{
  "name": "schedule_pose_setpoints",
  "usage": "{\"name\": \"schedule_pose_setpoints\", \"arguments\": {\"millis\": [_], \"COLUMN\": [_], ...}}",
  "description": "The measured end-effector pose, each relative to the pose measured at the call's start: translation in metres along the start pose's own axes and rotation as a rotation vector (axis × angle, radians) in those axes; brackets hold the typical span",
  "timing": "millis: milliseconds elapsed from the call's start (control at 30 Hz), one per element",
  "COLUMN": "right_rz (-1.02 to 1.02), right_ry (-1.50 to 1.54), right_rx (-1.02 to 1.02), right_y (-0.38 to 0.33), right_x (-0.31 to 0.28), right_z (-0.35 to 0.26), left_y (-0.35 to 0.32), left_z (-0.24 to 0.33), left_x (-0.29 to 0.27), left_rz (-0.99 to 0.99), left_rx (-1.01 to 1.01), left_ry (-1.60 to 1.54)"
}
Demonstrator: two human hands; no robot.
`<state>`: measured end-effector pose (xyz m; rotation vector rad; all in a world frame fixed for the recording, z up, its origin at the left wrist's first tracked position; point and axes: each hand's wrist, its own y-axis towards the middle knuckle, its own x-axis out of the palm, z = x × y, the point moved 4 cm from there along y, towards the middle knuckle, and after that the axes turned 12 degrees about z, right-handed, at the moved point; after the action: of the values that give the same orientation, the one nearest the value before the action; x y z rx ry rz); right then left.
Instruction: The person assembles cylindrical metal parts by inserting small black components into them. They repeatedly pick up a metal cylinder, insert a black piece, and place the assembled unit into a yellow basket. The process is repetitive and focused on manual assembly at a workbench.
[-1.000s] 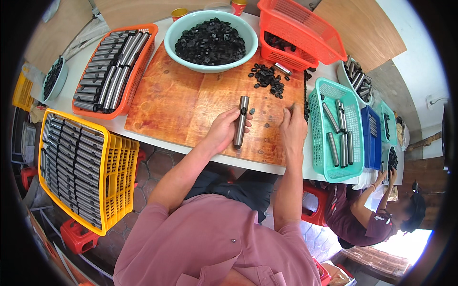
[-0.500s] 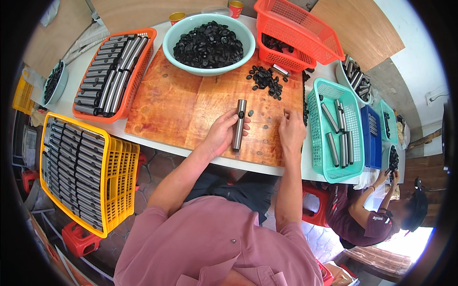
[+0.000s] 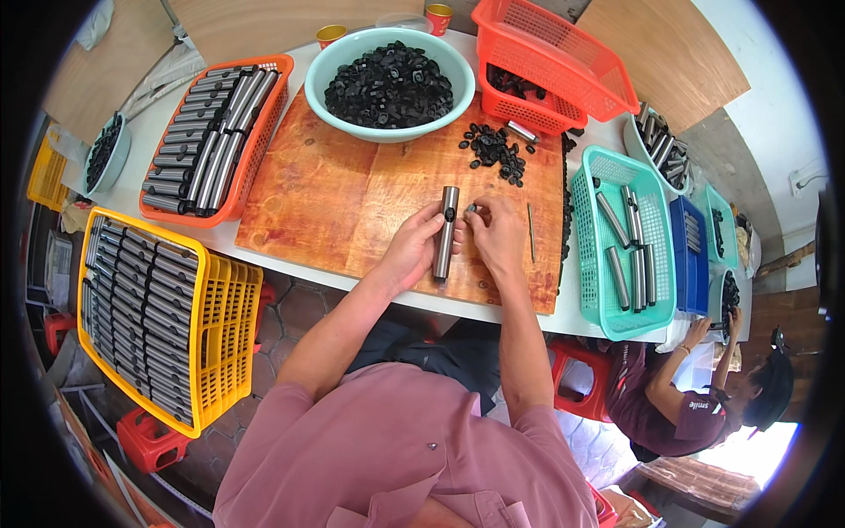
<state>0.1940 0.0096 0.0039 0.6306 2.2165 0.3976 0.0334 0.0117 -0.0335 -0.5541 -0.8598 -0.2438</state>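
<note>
My left hand (image 3: pixel 410 249) grips a grey metal tube (image 3: pixel 446 231) standing on end over the wooden board (image 3: pixel 334 202). My right hand (image 3: pixel 495 233) sits right beside the tube, pinching a small black cap (image 3: pixel 471 209) at its side near the top. A loose pile of black caps (image 3: pixel 495 150) lies on the board beyond my hands. A thin metal rod (image 3: pixel 531 231) rests on the board just right of my right hand.
A teal bowl (image 3: pixel 327 60) heaped with black caps stands at the back. An orange tray (image 3: pixel 268 123) and a yellow crate (image 3: pixel 227 334) of tubes sit left. A red basket (image 3: pixel 563 53) and a teal basket (image 3: pixel 588 264) with tubes sit right. Another person (image 3: pixel 704 400) works at lower right.
My right hand has come left from the board's right edge to the tube, now holding a small black cap against it. The left hand keeps the tube upright.
</note>
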Motion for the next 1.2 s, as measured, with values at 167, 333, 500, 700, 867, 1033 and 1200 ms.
{"name": "schedule_pose_setpoints", "arguments": {"millis": [167,333,500,700,867,1033,1200], "right_rz": [-0.019,-0.012,0.029,0.106,0.084,0.034,-0.011], "right_ry": [0.204,0.201,0.097,0.02,0.227,0.443,0.559], "right_rx": [-0.054,-0.236,-0.338,-0.443,-0.277,0.189,0.348], "right_y": [-0.002,-0.011,-0.014,-0.017,-0.024,-0.025,-0.029], "right_x": [-0.031,-0.025,-0.023,-0.026,-0.02,-0.025,-0.013], "right_z": [-0.036,-0.046,-0.05,-0.057,-0.049,-0.024,-0.005], "left_y": [-0.002,-0.003,-0.005,-0.005,-0.004,-0.009,-0.002], "left_z": [0.0,-0.001,0.001,0.001,0.001,0.003,0.0], "left_x": [0.003,0.004,0.006,0.007,0.004,0.011,0.005], "left_rz": [-0.036,-0.041,-0.02,-0.01,0.022,0.053,0.052], "left_rx": [0.018,0.033,0.027,0.052,0.032,-0.103,-0.054], "left_ry": [0.038,-0.006,0.002,0.014,0.126,0.194,0.258]}}
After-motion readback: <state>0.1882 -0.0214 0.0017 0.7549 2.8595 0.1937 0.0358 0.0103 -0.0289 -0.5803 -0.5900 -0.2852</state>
